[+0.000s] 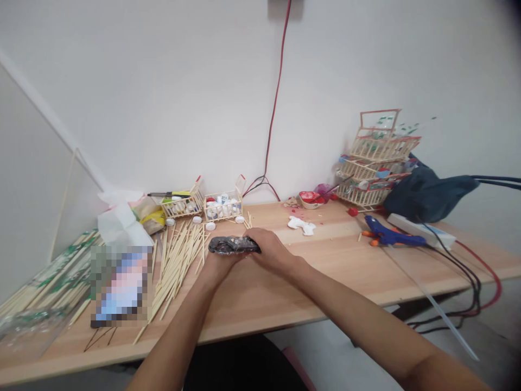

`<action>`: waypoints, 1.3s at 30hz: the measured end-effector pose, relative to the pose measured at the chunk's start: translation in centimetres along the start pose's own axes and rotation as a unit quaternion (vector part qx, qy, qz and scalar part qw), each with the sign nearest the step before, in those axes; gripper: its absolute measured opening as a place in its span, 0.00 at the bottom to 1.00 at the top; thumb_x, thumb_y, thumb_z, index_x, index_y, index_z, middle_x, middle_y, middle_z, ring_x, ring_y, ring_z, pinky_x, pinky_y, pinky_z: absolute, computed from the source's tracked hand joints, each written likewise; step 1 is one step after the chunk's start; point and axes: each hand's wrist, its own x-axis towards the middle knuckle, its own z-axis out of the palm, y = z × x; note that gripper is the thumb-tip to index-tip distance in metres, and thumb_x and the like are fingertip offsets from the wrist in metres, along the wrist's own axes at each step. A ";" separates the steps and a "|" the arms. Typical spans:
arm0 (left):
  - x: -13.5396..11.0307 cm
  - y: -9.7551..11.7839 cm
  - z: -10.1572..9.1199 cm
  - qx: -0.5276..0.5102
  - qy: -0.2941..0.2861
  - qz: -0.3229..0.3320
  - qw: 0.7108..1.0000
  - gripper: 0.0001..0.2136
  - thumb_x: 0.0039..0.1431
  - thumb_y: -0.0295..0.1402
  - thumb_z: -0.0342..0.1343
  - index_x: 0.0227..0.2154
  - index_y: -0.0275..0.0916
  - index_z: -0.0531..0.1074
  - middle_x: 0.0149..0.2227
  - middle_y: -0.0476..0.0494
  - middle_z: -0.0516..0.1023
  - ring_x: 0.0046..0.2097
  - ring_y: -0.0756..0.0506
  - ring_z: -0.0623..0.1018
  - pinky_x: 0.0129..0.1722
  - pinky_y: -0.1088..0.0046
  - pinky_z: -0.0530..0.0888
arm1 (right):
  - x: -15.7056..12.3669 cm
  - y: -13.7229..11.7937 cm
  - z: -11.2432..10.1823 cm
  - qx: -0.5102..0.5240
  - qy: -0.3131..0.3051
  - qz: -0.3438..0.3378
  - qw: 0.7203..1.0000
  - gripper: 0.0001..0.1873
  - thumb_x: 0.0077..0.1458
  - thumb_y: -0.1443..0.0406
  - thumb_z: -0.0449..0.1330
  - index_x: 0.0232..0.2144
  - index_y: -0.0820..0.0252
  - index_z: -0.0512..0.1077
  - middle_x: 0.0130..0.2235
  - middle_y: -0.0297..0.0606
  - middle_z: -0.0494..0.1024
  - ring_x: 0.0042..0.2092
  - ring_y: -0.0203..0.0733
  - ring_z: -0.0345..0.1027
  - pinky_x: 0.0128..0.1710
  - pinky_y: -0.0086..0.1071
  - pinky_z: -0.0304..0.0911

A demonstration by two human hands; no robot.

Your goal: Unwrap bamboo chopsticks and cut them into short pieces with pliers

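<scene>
Both my hands are closed on a dark, flattened object with a shiny see-through plastic covering point(234, 245), raised in front of me over the table's middle. What it is exactly I cannot make out. My left hand point(222, 263) grips it from below and its fingers are mostly hidden. From the right side, my right hand point(268, 251) wraps round its end, thumb on top. Loose wooden sticks point(181, 271) lie to the left of my hands. Beyond them stand two small stick-built carts point(223, 208) filled with white bottle caps.
Stacked stick baskets point(378, 163) rise at the back right, near a dark blue bag point(431, 193). A blue glue gun point(393, 233) with a glue stick and a white power strip point(423, 231) lie at right. A bowl of red paint point(311, 199) stands behind a crumpled tissue point(302, 225).
</scene>
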 end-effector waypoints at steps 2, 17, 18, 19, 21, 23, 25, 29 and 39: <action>-0.1 0.2 0.1 0.016 -0.004 -0.006 1.000 0.09 0.37 0.31 0.68 0.23 0.41 0.74 0.29 0.45 0.79 0.35 0.41 0.76 0.37 0.66 0.72 | 0.0 -0.1 0.0 0.017 0.002 0.005 1.000 0.09 0.48 0.74 0.58 0.33 0.62 0.71 0.35 0.39 0.77 0.37 0.41 0.67 0.37 0.28 0.56; -1.1 1.1 -0.2 0.027 -0.045 -0.053 0.997 0.07 0.45 0.35 0.62 0.26 0.37 0.77 0.25 0.48 0.77 0.29 0.47 0.74 0.31 0.74 0.65 | 0.6 0.4 -1.0 0.143 0.046 0.142 0.978 0.09 0.55 0.63 0.57 0.34 0.63 0.74 0.33 0.37 0.78 0.35 0.40 0.70 0.35 0.29 0.59; -1.1 1.1 -0.2 0.024 -0.045 -0.055 0.997 0.08 0.45 0.35 0.62 0.26 0.36 0.77 0.25 0.48 0.77 0.29 0.47 0.74 0.31 0.74 0.65 | 0.6 0.4 -1.0 0.140 0.043 0.141 0.979 0.10 0.55 0.62 0.57 0.34 0.62 0.74 0.33 0.36 0.78 0.35 0.40 0.70 0.35 0.29 0.59; -1.1 1.1 -0.3 0.022 -0.047 -0.056 0.997 0.08 0.44 0.36 0.62 0.26 0.36 0.77 0.25 0.48 0.77 0.30 0.47 0.74 0.31 0.74 0.65 | 0.6 0.4 -1.1 0.136 0.038 0.140 0.980 0.10 0.56 0.62 0.56 0.33 0.62 0.74 0.32 0.36 0.77 0.35 0.40 0.70 0.34 0.28 0.59; -1.2 1.4 -0.5 0.000 -0.055 -0.067 0.996 0.10 0.44 0.37 0.64 0.27 0.36 0.77 0.27 0.47 0.79 0.30 0.47 0.74 0.32 0.74 0.66 | 0.6 0.4 -1.1 0.131 0.026 0.143 0.981 0.11 0.56 0.61 0.56 0.33 0.62 0.74 0.32 0.35 0.77 0.34 0.39 0.69 0.34 0.28 0.58; -1.3 1.8 -0.6 -0.056 -0.066 -0.095 0.992 0.11 0.42 0.38 0.66 0.28 0.36 0.77 0.29 0.45 0.80 0.32 0.47 0.75 0.34 0.74 0.68 | 0.6 0.5 -1.2 0.136 0.018 0.151 0.979 0.11 0.55 0.61 0.56 0.32 0.62 0.74 0.31 0.35 0.77 0.34 0.39 0.69 0.33 0.28 0.58; -1.4 2.2 -0.7 -0.120 -0.074 -0.130 0.981 0.13 0.40 0.37 0.68 0.28 0.35 0.77 0.31 0.44 0.81 0.33 0.47 0.76 0.36 0.74 0.69 | 0.7 0.6 -1.2 0.147 0.015 0.161 0.976 0.10 0.54 0.61 0.57 0.30 0.62 0.73 0.30 0.34 0.76 0.33 0.38 0.69 0.32 0.27 0.58; -1.5 2.5 -0.6 -0.173 -0.088 -0.141 0.971 0.17 0.38 0.36 0.70 0.31 0.36 0.73 0.28 0.45 0.81 0.32 0.48 0.77 0.37 0.74 0.70 | 0.8 0.7 -1.1 0.156 -0.010 0.165 0.974 0.11 0.52 0.59 0.58 0.28 0.63 0.73 0.27 0.33 0.74 0.31 0.37 0.67 0.29 0.26 0.56; -1.3 2.2 -0.2 -0.181 -0.121 -0.132 0.967 0.20 0.37 0.34 0.71 0.30 0.38 0.65 0.23 0.49 0.79 0.28 0.48 0.77 0.32 0.76 0.68 | 0.4 0.1 -0.9 0.148 -0.051 0.137 0.978 0.12 0.53 0.58 0.58 0.26 0.62 0.70 0.26 0.32 0.73 0.30 0.36 0.64 0.28 0.25 0.54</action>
